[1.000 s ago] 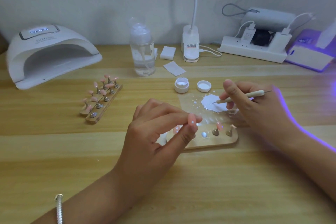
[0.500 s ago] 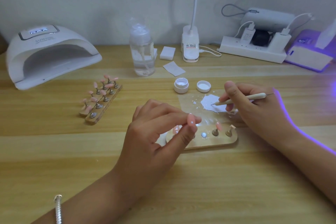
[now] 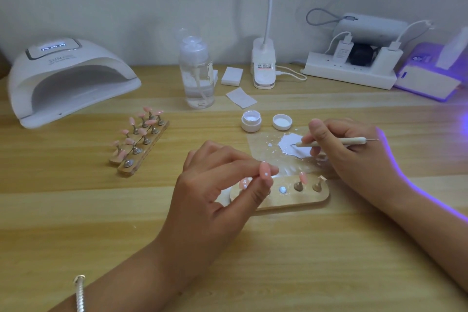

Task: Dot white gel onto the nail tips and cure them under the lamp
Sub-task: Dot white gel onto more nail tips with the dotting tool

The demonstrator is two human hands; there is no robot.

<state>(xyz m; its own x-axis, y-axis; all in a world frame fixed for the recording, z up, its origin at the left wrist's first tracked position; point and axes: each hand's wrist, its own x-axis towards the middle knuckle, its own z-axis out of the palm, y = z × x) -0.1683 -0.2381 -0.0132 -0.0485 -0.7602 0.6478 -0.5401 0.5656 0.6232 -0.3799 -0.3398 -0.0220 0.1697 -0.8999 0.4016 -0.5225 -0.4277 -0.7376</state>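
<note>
- Current step: loading the tool. Your right hand (image 3: 354, 152) grips the dotting tool (image 3: 334, 142) like a pen, with thumb and fingers clamped on the shaft. Its point rests in the white gel puddle (image 3: 291, 145) on the clear palette sheet (image 3: 260, 144).
- Your left hand (image 3: 210, 190) pinches one pink nail tip (image 3: 265, 170) between thumb and forefinger, raised just above the near wooden stand (image 3: 298, 199). The other fingers are loosely curled. At least one white dot shows on this tip.
- The open gel jar (image 3: 251, 122) and its lid (image 3: 282, 121) sit just behind the sheet.
- Next move, as judged: lift a small bead of gel and carry it to the held tip. Keep the left hand steady and touch down lightly, because too much gel is likely to spread.
- Curing is not yet begun. The lamp (image 3: 68, 78) stands well apart at far left, beyond a second stand (image 3: 141, 145) of pink tips.
</note>
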